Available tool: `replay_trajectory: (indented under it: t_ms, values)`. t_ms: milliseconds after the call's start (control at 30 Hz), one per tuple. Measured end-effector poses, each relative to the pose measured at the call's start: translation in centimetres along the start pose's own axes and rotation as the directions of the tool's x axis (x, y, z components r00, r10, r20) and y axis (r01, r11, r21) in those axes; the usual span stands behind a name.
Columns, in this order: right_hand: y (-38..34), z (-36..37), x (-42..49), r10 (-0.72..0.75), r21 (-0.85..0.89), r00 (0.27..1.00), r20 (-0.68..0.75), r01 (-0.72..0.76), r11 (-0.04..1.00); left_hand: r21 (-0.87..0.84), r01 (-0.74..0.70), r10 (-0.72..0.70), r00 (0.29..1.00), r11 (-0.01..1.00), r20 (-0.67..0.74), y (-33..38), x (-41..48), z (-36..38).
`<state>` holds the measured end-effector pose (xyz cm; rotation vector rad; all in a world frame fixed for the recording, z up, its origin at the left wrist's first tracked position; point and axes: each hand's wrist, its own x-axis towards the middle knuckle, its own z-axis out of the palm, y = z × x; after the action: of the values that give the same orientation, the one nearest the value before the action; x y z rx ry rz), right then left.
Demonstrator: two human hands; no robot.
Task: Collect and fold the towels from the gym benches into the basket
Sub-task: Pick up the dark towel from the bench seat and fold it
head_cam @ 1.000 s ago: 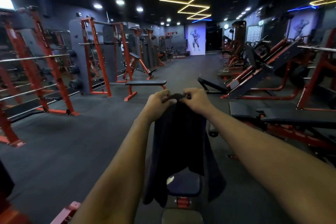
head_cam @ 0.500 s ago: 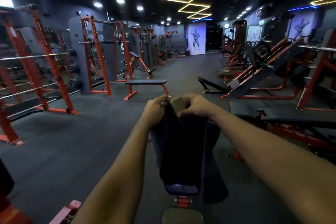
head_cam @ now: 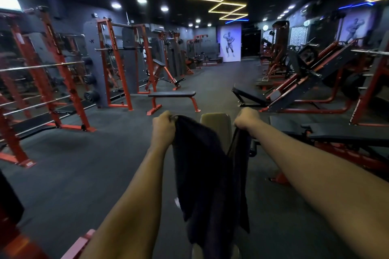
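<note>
Left hand [head_cam: 163, 130]: fingers curled tight on one upper corner of the dark towel [head_cam: 200, 170]. Right hand [head_cam: 246, 119]: fingers curled tight on the other upper corner. The hands are held apart at about equal height. The towel hangs in the air between them, sagging at mid-span, in front of the tan-padded desk [head_cam: 215, 126].

Towel [head_cam: 202, 166] black; racks [head_cam: 114, 63] orange-red; floor [head_cam: 84, 166] dark grey.

Two hands [head_cam: 163, 127] [head_cam: 246, 120], one towel [head_cam: 200, 166]
</note>
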<state>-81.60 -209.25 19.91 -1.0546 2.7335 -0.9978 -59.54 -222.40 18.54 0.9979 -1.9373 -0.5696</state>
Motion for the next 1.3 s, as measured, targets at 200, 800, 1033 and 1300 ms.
replay_trajectory:
  t_ms: [200,800,1033,1300]
  values:
    - [-1.1,1.8,-1.1,0.036,0.311,0.949,0.313,-0.138,0.94,0.19,0.103,-0.138,0.974,0.976,0.182,1.2,0.8,1.1]
    - [-4.0,4.4,-2.3,-0.335,0.477,0.925,0.176,0.218,0.851,-0.171,0.097,0.006,0.855,0.98,0.519,2.6,-0.7,1.4]
    - [-2.9,4.3,-2.5,-0.516,0.538,0.826,0.227,0.336,0.773,0.041,-0.161,0.125,0.882,0.986,0.454,3.0,-0.7,0.2]
    - [1.5,5.2,-3.4,-0.288,0.081,0.719,0.632,0.309,0.948,0.006,0.033,-0.031,0.986,0.999,-0.162,2.6,1.3,-2.1]
